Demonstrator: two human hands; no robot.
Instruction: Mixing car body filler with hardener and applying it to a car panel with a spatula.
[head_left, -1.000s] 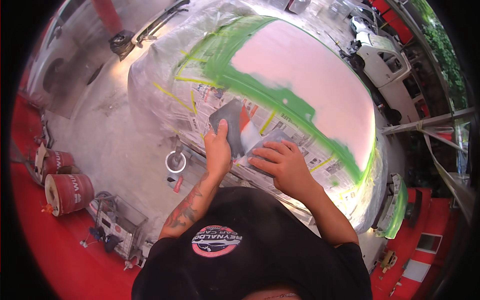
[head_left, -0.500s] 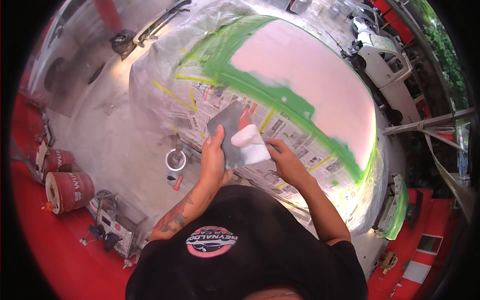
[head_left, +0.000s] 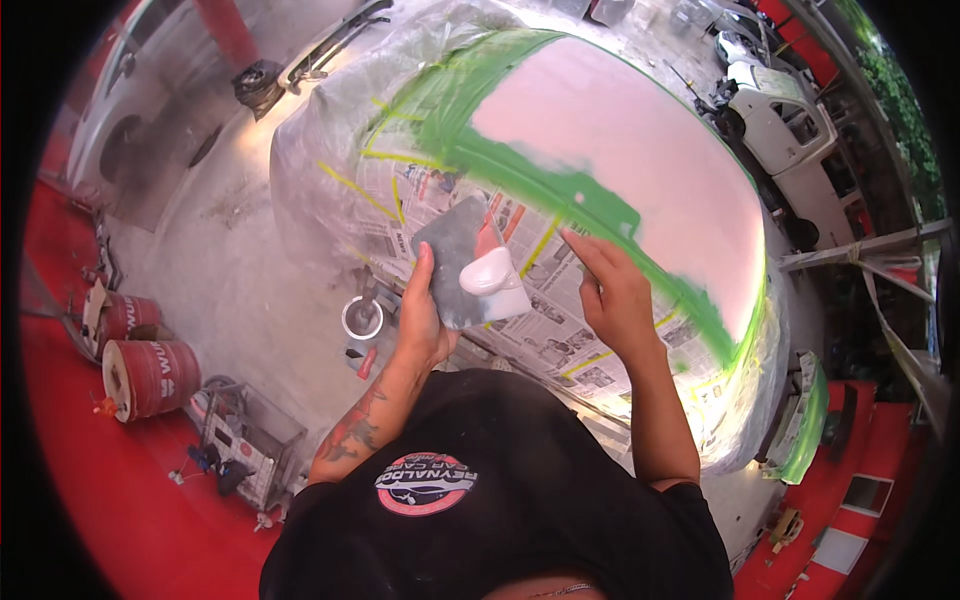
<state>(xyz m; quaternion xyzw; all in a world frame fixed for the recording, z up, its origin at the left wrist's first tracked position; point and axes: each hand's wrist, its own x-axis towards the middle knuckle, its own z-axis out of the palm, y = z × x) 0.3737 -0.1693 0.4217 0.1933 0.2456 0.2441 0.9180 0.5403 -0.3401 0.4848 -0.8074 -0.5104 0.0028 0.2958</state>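
Note:
My left hand [head_left: 424, 315] grips a grey mixing board [head_left: 448, 262] by its left edge, thumb on top. On the board sits a glossy pinkish-white dollop of body filler [head_left: 488, 273], with a red smear [head_left: 488, 236] just above it. To the right of the board, and apart from it, my right hand [head_left: 618, 310] is raised with its forefinger stretched out. Nothing shows in that hand, though its palm side is partly hidden. Ahead lies a vehicle panel [head_left: 610, 110], pale pink in the middle with a green border.
Newspaper [head_left: 540, 315] with yellow tape and clear plastic sheeting [head_left: 320, 160] cover the vehicle around the panel. An open can [head_left: 362, 318] and a red-handled tool [head_left: 367, 363] are on the floor at left. Red drums [head_left: 160, 378] and a wheeled cart [head_left: 245, 450] stand farther left.
My right hand has come away from the board's right edge, moving right and up, its forefinger now extended. The board stays in my left hand, shifted slightly.

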